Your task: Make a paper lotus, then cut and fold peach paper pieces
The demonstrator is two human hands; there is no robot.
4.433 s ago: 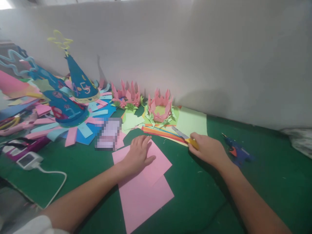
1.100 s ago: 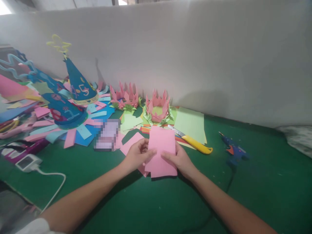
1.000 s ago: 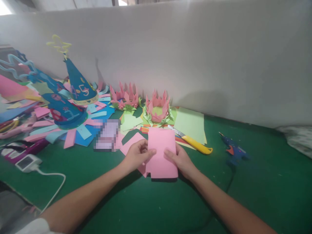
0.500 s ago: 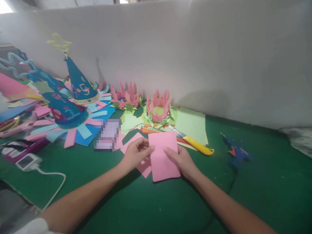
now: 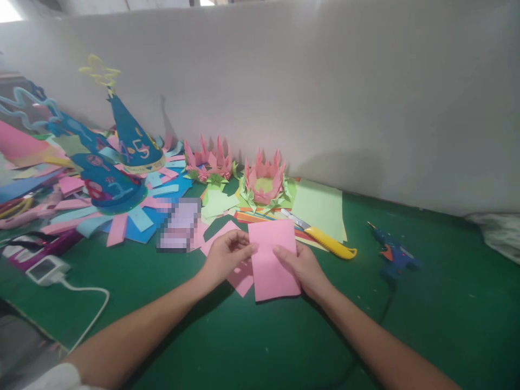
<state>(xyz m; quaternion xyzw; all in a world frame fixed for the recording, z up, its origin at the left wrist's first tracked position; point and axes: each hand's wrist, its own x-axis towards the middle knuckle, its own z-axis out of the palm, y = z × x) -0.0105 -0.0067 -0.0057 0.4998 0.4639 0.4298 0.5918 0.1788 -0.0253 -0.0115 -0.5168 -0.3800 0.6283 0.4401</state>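
Observation:
A rectangular piece of pink paper [image 5: 276,279], perhaps folded, is held upright above the green table [image 5: 227,346] between both hands. My left hand [image 5: 229,254] pinches its left edge, thumb in front and fingers curled. My right hand [image 5: 304,265] grips the right side, the thumb lying across the front face and the fingers behind, mostly hidden. Behind and left of my left hand lie more pink paper pieces [image 5: 242,279]. Just beyond the held paper, a yellow utility knife [image 5: 331,242] rests on strips of coloured paper.
Two pink paper crowns [image 5: 264,181] with green leaves stand at the back, beside light green sheets [image 5: 319,206]. Blue cone hats [image 5: 132,135] and paper strips fill the left, near a white cable [image 5: 106,303]. A blue glue gun [image 5: 396,254] lies right. A white wall [image 5: 365,97] stands behind.
Almost nothing differs. The pink paper has shifted very slightly in my hands; both hands stay where they were.

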